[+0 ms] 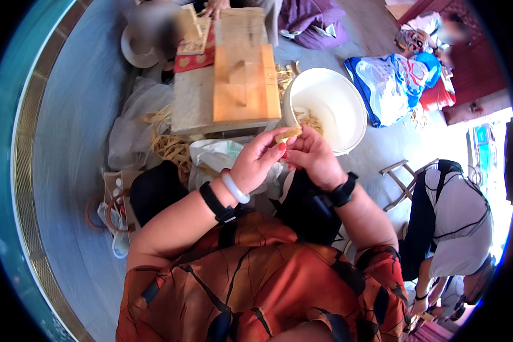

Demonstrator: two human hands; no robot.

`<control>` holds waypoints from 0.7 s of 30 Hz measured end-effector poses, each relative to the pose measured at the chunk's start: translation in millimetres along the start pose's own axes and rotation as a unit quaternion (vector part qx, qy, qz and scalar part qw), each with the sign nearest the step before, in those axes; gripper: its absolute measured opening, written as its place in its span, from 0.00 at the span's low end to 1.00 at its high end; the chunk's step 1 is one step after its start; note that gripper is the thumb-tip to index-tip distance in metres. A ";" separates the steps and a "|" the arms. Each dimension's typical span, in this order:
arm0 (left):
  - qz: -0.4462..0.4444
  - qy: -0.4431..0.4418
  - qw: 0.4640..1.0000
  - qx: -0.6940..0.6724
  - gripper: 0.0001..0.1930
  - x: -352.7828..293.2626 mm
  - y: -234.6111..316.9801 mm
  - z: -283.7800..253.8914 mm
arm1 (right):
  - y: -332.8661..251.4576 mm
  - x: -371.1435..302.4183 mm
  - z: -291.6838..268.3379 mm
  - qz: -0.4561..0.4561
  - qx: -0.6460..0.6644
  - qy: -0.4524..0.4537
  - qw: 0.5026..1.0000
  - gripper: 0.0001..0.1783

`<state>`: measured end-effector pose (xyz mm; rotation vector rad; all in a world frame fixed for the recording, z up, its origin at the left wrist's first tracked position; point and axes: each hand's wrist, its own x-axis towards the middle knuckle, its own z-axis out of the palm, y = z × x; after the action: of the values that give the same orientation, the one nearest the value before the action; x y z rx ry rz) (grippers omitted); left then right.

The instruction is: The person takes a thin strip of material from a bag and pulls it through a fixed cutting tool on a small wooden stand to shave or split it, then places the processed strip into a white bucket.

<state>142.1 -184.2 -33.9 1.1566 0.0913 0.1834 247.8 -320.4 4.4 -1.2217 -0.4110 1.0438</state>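
Observation:
Both my hands meet over my lap, close to the near-left rim of a white bucket point(343, 105). Between them is a small tan folded strip point(289, 134). My left hand point(259, 158) pinches it between thumb and fingers from the left. My right hand point(314, 156) has its fingers closed against its right end, and some fingertips are hidden behind the thumbs. What the strip is made of I cannot tell. Several similar tan pieces point(310, 121) lie in the bottom of the bucket.
Ahead stands a low table point(191, 105) bearing a wooden board point(239, 85). Loose tan strips point(174, 151) and a white sack point(216, 149) lie before it. Another person's hand point(215, 7) is at the far end. To the right, a person in white point(459, 222) bends beside a stool point(402, 174).

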 end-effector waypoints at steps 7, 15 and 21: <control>0.012 0.018 0.990 0.138 0.11 -38.3 14.6 -34.4 | 22.5 -31.2 42.7 -0.244 -0.375 0.147 0.882 0.19; -0.143 -0.127 0.976 0.106 0.09 -81.8 38.8 -39.9 | 9.0 -54.9 63.5 -0.143 -0.380 -0.060 0.912 0.09; -0.082 -0.130 0.965 0.212 0.10 -97.9 48.9 -36.7 | 8.1 -66.9 71.6 -0.178 -0.365 -0.113 0.907 0.12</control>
<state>35.1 -150.8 -6.0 1.5828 -0.0082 -0.1446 156.9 -335.3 38.9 -1.5979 -1.2414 0.7225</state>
